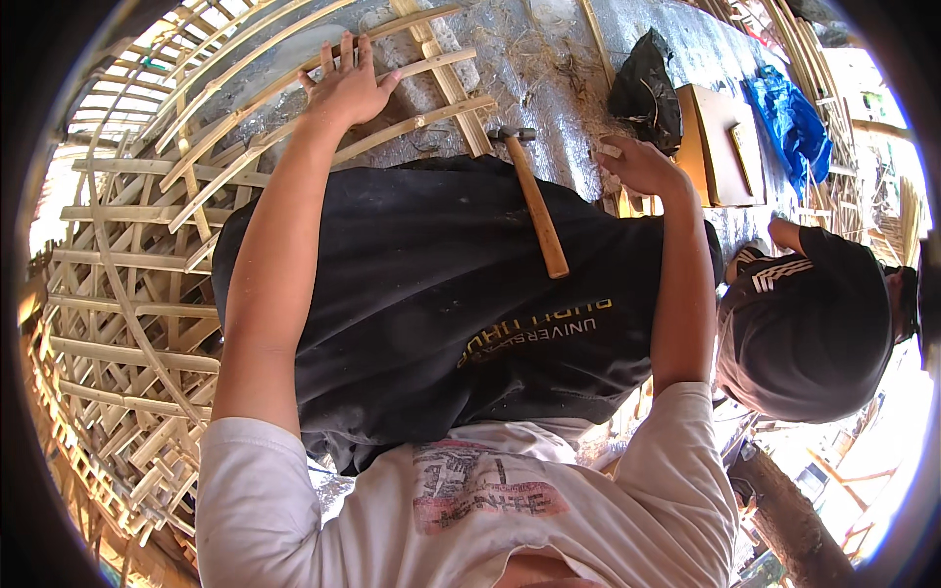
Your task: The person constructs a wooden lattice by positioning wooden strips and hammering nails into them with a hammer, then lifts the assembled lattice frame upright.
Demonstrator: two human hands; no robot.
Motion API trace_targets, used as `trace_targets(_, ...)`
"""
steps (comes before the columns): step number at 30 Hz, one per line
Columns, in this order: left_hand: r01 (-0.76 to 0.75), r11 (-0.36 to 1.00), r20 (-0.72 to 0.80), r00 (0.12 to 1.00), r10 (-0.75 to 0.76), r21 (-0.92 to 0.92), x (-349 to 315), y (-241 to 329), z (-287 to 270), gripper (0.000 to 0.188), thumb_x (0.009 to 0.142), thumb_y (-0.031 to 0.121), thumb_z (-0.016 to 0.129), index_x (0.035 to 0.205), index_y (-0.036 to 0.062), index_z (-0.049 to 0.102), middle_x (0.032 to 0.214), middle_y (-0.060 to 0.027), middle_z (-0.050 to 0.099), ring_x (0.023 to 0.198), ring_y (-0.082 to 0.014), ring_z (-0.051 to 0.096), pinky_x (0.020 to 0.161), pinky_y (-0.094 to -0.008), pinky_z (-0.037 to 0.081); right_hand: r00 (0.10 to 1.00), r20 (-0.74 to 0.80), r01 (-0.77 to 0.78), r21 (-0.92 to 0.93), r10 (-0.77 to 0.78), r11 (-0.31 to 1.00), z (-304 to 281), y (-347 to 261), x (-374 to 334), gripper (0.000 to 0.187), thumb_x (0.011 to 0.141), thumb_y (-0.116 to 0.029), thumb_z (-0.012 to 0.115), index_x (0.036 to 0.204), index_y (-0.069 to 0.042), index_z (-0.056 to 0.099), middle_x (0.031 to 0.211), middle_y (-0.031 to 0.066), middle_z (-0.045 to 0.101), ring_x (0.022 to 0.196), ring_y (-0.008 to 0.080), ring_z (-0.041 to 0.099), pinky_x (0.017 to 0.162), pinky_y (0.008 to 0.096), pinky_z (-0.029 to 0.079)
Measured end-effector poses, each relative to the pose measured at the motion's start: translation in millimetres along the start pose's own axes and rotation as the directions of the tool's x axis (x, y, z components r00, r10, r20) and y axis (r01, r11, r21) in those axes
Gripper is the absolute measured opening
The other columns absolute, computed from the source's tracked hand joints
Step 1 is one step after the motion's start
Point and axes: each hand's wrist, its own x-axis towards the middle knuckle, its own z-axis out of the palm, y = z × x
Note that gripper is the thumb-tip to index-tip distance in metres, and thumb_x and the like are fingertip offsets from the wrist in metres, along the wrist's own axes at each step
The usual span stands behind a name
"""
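Note:
My left hand (348, 90) lies with its fingers spread on a curved bamboo strip (274, 90), part of a lattice of split bamboo. Nothing is gripped in it. A hammer (534, 201) with a wooden handle rests across the black cloth (421, 265) over my lap, its dark head toward the far side. Over the right edge of the cloth hovers my right hand (647, 169), fingers loosely bent and apart, holding nothing that I can see. Just beyond it are a black plastic bag (647, 93) and a brown box (720, 147).
Silvery sheeting (549, 83) covers the surface ahead. A blue plastic bag (792, 122) lies past the box. Woven bamboo lattice (127, 323) fills the left side. At the right sits another person (809, 328) in dark clothes, near a thick log (789, 514).

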Motion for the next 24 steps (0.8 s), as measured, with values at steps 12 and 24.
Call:
trace_targets(12, -0.019, 1.0, -0.012, 1.0, 0.019, 0.004, -2.3, -11.4, -9.0, 0.077, 0.097, 0.061, 0.033, 0.155, 0.0157, 0.011, 0.162, -0.0083, 0.005, 0.148, -0.0357, 0.005, 0.112, -0.0682, 0.012, 0.887, 0.453, -0.103, 0.0, 0.092, 0.995, -28.7, -30.8, 78.3, 0.045, 0.093, -0.045, 0.055, 0.119, -0.009, 0.062, 0.108, 0.0122, 0.067, 0.095, 0.0316, 0.066, 0.076, 0.0431, 0.056)
trace_targets(24, -0.021, 0.999, 0.01, 1.0, 0.021, -0.042, -7.6, -6.7, -14.2, 0.076, 0.097, 0.06, 0.036, 0.155, 0.0153, 0.014, 0.162, -0.0097, 0.008, 0.148, -0.0354, 0.007, 0.115, -0.064, 0.014, 0.819, -0.545, 0.057, -0.233, -0.179, 0.971, 4.4, -18.7, 178.4, 0.02, 0.083, -0.018, 0.063, 0.102, -0.019, 0.071, 0.111, 0.0092, 0.068, 0.105, 0.0321, 0.063, 0.09, 0.0418, 0.051)
